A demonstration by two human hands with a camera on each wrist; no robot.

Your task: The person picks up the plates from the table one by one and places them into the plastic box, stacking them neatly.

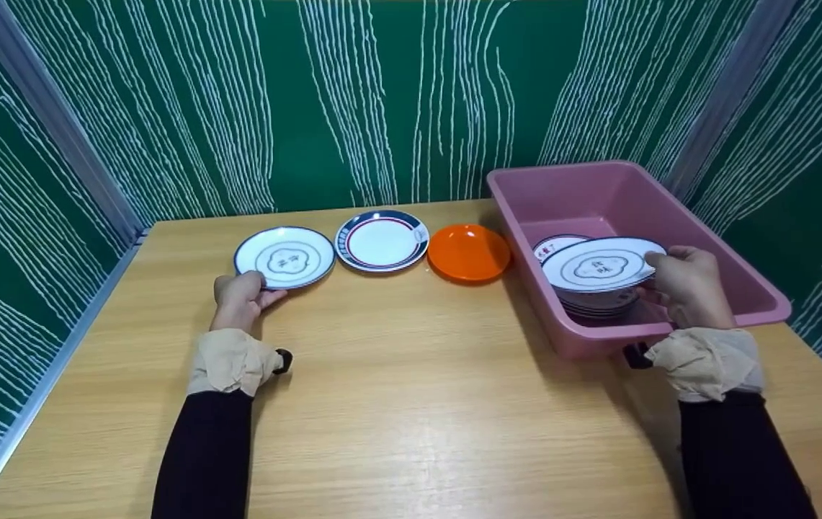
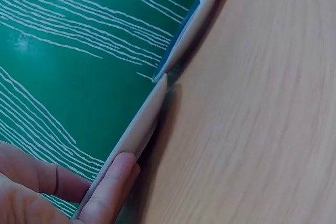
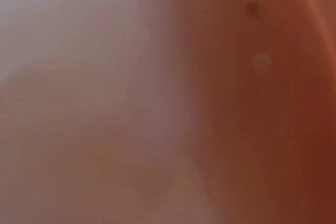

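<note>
At the left of the row, my left hand (image 1: 241, 294) pinches the near edge of a white plate (image 1: 286, 257) with a blue rim and writing in its middle. The left wrist view has that plate (image 2: 137, 121) edge-on, low over the wood, with fingers (image 2: 113, 182) under its rim. My right hand (image 1: 688, 281) grips the right edge of a similar blue-rimmed plate (image 1: 598, 265), tilted over a stack of plates (image 1: 601, 306) inside the pink tub (image 1: 576, 191). This held plate hides much of the stack. The right wrist view is a close blur.
A white plate with a dark patterned rim (image 1: 382, 241) lies beside the left plate, near the back edge of the wooden table (image 1: 411, 404). An orange plate (image 1: 468, 252) sits between it and the tub. Green walls (image 1: 396, 94) with white lines stand behind and at both sides.
</note>
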